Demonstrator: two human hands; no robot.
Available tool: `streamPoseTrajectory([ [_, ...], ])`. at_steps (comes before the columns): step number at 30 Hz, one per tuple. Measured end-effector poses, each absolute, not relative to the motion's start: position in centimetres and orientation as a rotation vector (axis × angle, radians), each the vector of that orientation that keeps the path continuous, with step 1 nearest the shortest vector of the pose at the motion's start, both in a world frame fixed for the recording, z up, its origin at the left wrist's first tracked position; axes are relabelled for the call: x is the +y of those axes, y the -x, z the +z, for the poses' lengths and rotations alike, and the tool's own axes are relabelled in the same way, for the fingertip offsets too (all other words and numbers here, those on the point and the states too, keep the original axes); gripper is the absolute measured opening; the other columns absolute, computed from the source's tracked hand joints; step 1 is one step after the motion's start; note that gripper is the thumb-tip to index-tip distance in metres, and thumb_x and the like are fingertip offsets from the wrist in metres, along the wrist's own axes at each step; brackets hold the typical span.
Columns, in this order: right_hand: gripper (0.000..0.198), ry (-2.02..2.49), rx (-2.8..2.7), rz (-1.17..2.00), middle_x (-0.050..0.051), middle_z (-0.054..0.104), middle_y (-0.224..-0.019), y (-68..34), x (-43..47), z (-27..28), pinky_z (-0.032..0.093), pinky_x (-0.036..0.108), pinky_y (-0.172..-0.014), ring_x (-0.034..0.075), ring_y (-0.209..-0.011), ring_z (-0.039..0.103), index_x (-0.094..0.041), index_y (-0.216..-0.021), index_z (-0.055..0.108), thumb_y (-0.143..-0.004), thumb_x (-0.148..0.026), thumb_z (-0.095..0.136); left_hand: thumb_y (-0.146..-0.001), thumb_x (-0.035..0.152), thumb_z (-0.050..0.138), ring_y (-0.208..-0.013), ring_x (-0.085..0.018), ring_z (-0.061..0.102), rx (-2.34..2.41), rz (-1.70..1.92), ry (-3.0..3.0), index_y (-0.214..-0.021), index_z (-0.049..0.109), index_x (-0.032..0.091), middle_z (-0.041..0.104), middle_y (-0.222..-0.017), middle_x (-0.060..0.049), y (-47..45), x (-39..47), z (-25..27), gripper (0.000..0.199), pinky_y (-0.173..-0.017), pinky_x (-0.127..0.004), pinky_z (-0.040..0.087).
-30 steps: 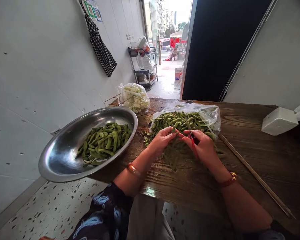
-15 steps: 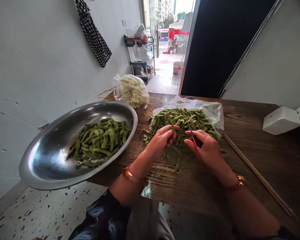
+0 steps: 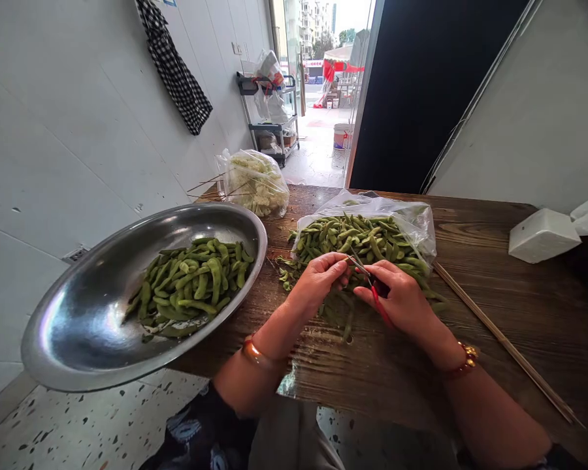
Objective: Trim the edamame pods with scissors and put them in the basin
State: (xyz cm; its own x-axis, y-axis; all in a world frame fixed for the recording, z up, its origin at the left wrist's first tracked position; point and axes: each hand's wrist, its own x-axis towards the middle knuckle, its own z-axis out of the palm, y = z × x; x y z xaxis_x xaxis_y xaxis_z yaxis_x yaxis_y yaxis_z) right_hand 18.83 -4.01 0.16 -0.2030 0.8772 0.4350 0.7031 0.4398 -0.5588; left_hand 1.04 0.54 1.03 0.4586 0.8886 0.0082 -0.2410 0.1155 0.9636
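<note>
My right hand (image 3: pixel 396 294) is closed round red-handled scissors (image 3: pixel 379 305), whose blades point up and left toward my left fingertips. Thumb and fingers of my left hand (image 3: pixel 322 279) pinch a green edamame pod, mostly hidden behind them, right at the blade tips. Just beyond both hands, a heap of edamame pods (image 3: pixel 343 232) lies on an opened clear plastic bag (image 3: pixel 424 225). To the left, a wide steel basin (image 3: pixel 93 313) holds a pile of pods (image 3: pixel 191 277).
A clear bag of pale cauliflower-like pieces (image 3: pixel 255 183) sits at the table's far left, thin sticks beside it. Long wooden skewers (image 3: pixel 504 343) lie at right on the wooden table (image 3: pixel 475 261). A white box (image 3: pixel 543 235) stands at the far right; a cart (image 3: pixel 269 117) is by the doorway.
The scissors have swung left, so their blades now meet the pod at my left fingertips. My right hand has moved slightly left, closer to the left one. The view has shifted a little.
</note>
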Motion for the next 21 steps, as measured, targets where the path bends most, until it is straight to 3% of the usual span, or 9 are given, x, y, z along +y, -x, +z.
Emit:
streamPoseTrajectory([
  [10,0.030,1.302,-1.971,0.327,0.005,0.061,-0.087,-18.73,-4.02,0.18,0.049,0.030,-0.067,0.018,-0.075,0.060,-0.020,-0.106,0.064,-0.084,-0.041,0.062,-0.076,0.036,0.068,-0.056,-0.007,0.048,0.745,0.926,-1.321,-0.082,0.061,0.012,0.056,-0.069,0.001,-1.38,-0.19,1.54,0.025,-0.055,-0.021,0.039],
  [18,0.032,1.296,-1.972,0.311,0.005,0.061,-0.086,-18.78,-3.95,0.10,0.049,0.031,-0.068,0.018,-0.073,0.060,-0.020,-0.108,0.063,-0.084,-0.040,0.062,-0.078,0.027,0.065,-0.081,-0.016,0.055,0.910,1.093,-1.786,-0.080,0.071,0.015,0.063,-0.081,-0.006,-1.26,0.24,1.67,0.014,-0.076,-0.026,0.043],
  [21,0.032,1.306,-1.971,0.301,0.005,0.061,-0.088,-18.75,-3.98,0.20,0.050,0.031,-0.069,0.018,-0.075,0.060,-0.020,-0.108,0.063,-0.084,-0.041,0.062,-0.080,0.030,0.062,-0.068,-0.013,0.053,0.890,1.016,-1.753,-0.081,0.071,0.015,0.062,-0.075,-0.004,-1.25,0.03,1.96,0.017,-0.066,-0.024,0.042],
])
